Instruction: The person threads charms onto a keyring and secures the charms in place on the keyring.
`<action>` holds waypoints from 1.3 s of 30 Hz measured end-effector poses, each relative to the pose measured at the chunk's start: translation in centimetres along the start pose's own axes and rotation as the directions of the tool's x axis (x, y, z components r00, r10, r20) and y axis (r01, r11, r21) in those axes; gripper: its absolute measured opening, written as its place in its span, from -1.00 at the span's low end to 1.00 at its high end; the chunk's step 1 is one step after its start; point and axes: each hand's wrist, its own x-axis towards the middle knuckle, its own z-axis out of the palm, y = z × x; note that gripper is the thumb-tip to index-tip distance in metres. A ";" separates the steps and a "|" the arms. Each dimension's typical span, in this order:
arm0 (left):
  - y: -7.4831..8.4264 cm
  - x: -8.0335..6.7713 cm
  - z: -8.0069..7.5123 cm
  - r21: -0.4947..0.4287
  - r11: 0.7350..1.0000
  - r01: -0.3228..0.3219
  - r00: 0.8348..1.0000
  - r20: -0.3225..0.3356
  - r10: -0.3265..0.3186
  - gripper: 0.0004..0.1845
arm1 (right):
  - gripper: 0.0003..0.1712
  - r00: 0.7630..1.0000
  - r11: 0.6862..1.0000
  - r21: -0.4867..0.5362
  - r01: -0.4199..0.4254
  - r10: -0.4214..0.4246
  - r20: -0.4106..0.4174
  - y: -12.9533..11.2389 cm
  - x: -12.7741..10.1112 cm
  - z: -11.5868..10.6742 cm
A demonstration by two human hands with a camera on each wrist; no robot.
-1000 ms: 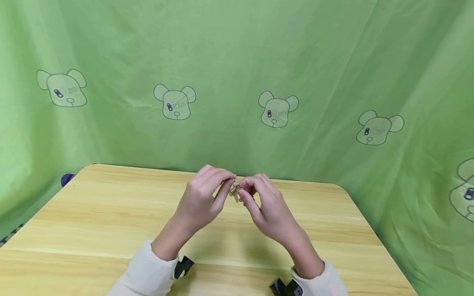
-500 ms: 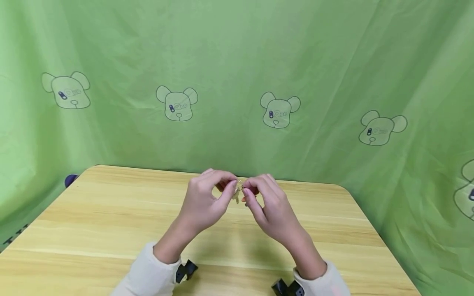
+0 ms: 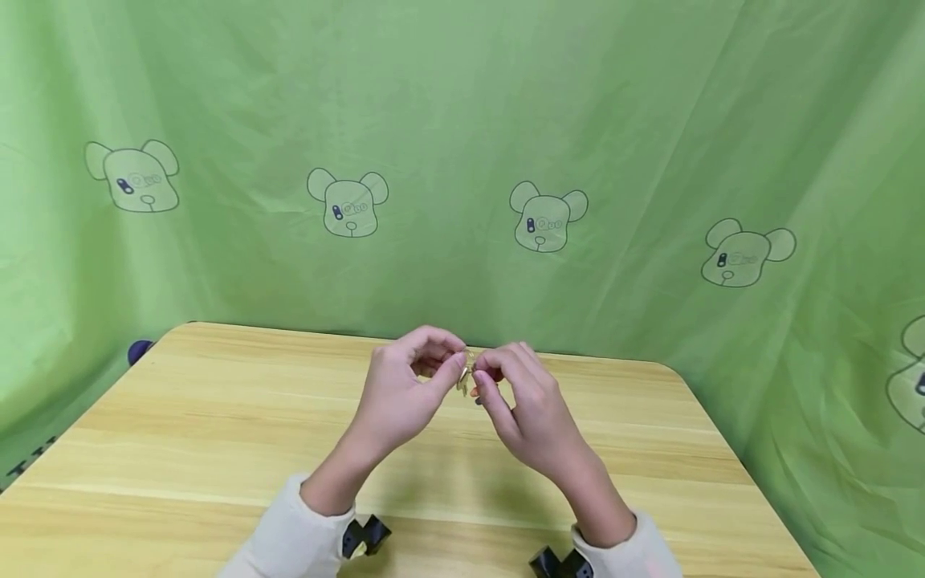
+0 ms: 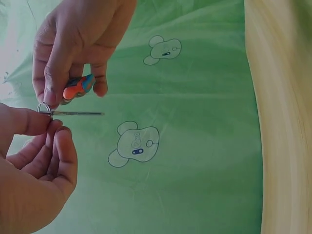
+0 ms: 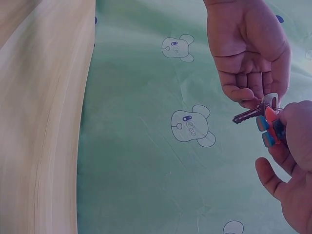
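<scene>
Above the table (image 3: 217,433), left hand (image 3: 405,397) pinches the key (image 4: 78,113); right hand (image 3: 531,409), at 3 o'clock, pinches the orange-blue tag (image 4: 78,87); separating them likely needs careful ring-twisting

surface: light wooden table (image 3: 217,433), pale grain running side to side, rounded far corners
edges: far edge and both sides sit close against a green bear-print cloth (image 3: 462,120)
on it: nothing lying flat in view, only a soft shadow (image 3: 462,490) mid-table
left far corner: small dark blue round thing (image 3: 137,351) just off the edge, maybe not on the table, hard to tell
</scene>
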 end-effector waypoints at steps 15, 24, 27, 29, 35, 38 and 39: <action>-0.5 0.2 -0.3 0.205 0.951 -0.230 0.973 0.017 0.232 -0.96 | -0.71 1.000 1.000 -0.010 -0.026 0.026 0.003 0.2 -0.3 0.0; -0.2 0.0 -0.1 0.043 0.998 -0.044 0.999 -0.026 0.045 -0.96 | -0.75 0.999 0.999 0.035 -0.014 0.016 -0.035 0.1 -0.2 0.0; 0.0 0.0 -0.1 -0.015 0.999 0.036 0.999 -0.019 -0.036 -0.96 | -0.75 0.999 0.999 0.038 -0.014 0.016 -0.042 0.0 -0.1 0.0; 0.0 0.0 -0.1 -0.031 0.997 0.068 0.998 -0.001 -0.068 -0.96 | -0.75 0.999 0.999 0.036 -0.018 0.019 -0.043 0.0 -0.1 -0.1; 0.0 0.1 -0.2 0.029 0.999 0.031 0.998 0.051 -0.032 -0.94 | -0.83 0.999 0.999 0.034 -0.010 0.012 -0.053 0.0 -0.1 -0.1; -0.1 0.2 -0.3 0.088 0.996 -0.033 0.998 0.050 0.028 -0.97 | -0.85 0.998 0.999 0.034 -0.013 0.015 -0.054 0.1 -0.1 -0.1; -0.1 0.2 -0.3 0.106 0.993 -0.056 0.998 0.047 0.051 -0.96 | -0.85 0.998 0.999 0.035 -0.014 0.016 -0.054 0.2 -0.1 -0.1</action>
